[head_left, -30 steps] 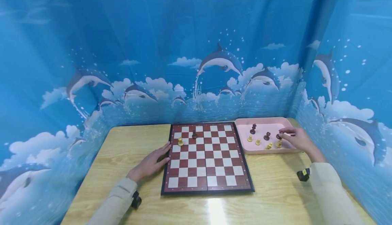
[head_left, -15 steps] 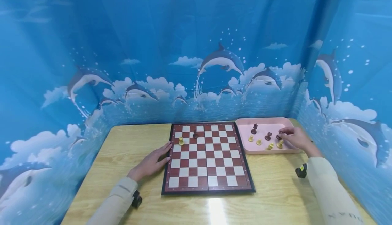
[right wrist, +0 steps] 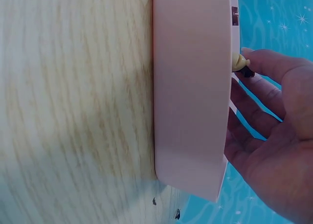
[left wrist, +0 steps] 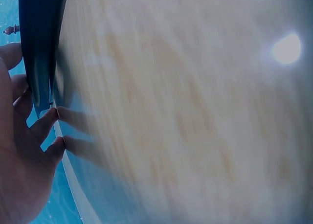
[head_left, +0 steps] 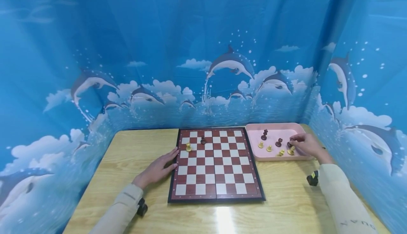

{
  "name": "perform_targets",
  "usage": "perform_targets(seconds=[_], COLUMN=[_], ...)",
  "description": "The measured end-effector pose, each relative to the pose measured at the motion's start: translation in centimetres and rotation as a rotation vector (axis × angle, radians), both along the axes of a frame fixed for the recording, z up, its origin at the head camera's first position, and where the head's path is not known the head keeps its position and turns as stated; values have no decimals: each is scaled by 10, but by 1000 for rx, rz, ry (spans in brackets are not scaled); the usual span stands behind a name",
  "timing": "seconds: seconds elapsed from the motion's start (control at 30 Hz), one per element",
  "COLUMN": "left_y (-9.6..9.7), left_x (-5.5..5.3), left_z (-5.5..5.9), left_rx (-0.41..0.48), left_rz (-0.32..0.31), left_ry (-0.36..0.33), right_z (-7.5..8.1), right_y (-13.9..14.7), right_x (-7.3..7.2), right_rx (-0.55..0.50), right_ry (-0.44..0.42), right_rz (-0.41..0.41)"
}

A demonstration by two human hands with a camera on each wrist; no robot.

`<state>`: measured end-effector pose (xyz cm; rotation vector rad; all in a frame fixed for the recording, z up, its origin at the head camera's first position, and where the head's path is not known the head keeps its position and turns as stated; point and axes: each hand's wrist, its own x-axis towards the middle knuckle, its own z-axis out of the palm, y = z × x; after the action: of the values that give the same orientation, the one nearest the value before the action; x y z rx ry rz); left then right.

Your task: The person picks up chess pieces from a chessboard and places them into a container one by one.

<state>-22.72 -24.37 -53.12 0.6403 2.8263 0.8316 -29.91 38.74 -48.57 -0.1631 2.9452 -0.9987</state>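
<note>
The chessboard [head_left: 208,167] lies flat on the table. A yellow chess piece [head_left: 189,147] and a dark chess piece [head_left: 202,140] stand on its far left squares. My left hand [head_left: 157,168] touches the board's left edge with extended fingers; in the left wrist view its fingertips lie along the dark edge. To the right, my right hand [head_left: 308,145] reaches into the pink tray [head_left: 254,156] and pinches a dark chess piece [right wrist: 248,71] between thumb and finger, its top covered. A yellow bishop [right wrist: 238,62] stands just in front of it, also inside the tray.
Several more pieces are in the tray, including a tall dark piece [head_left: 264,135], a dark knight [head_left: 278,142] and a yellow pawn [head_left: 260,144]. The wooden table [head_left: 140,145] meets a blue dolphin curtain [head_left: 152,85] behind and at both sides.
The view has shifted slightly. My right forearm has drawn in a little to the left, while its fingers stay at the same dark piece. My left hand has stayed in place.
</note>
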Motion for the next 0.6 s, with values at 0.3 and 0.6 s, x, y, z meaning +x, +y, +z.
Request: perform_targets(seconds=[0.3,0.6], left_y=[1,1], left_x=[1,0], left_z=[1,2], left_rx=[4,-11], left_rz=[-3,5], left_ry=[-2,-17], right_z=[1,10], right_y=[-1,-2], right_x=[1,3], right_rx=[6,-27], right_ry=[5,68], right_rz=[11,27])
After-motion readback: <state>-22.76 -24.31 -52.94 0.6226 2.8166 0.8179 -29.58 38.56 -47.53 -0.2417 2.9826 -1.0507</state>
